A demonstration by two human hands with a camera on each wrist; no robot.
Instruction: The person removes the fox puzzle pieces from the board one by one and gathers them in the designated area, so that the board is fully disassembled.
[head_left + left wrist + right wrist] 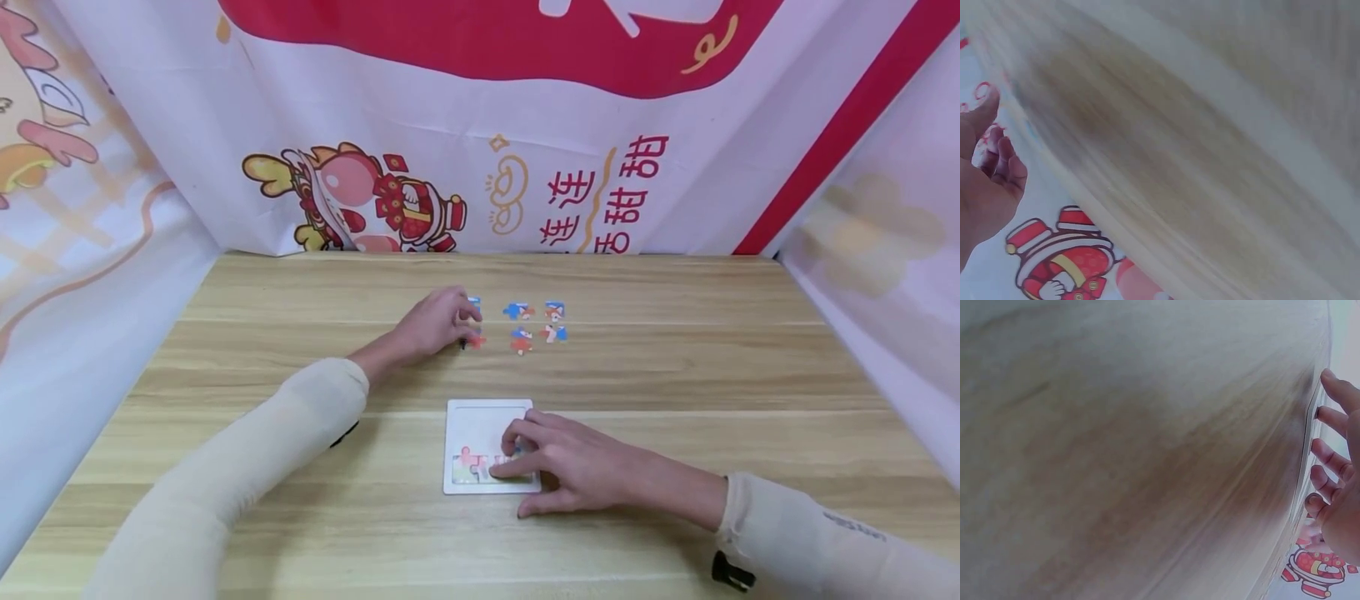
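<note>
At the back of the table my left hand (438,321) reaches over two jigsaw pieces at the left of a small group and partly covers them. Thumb and fingers stand apart in the left wrist view, where the hand (988,181) shows nothing held. A white puzzle tray (487,402) lies nearer to me, with joined jigsaw pieces (467,471) along its lower edge. My right hand (573,458) rests over the tray's right side, fingertips spread and touching the pieces. Some tray pieces are hidden under it. In the right wrist view, the fingers of this hand (1341,469) are spread apart.
Several loose jigsaw pieces lie in two rows, among them a blue and orange one (555,311) and a red and blue one (521,340). The wooden table (712,350) ends at a printed cloth (450,108) behind, with cloth on both sides.
</note>
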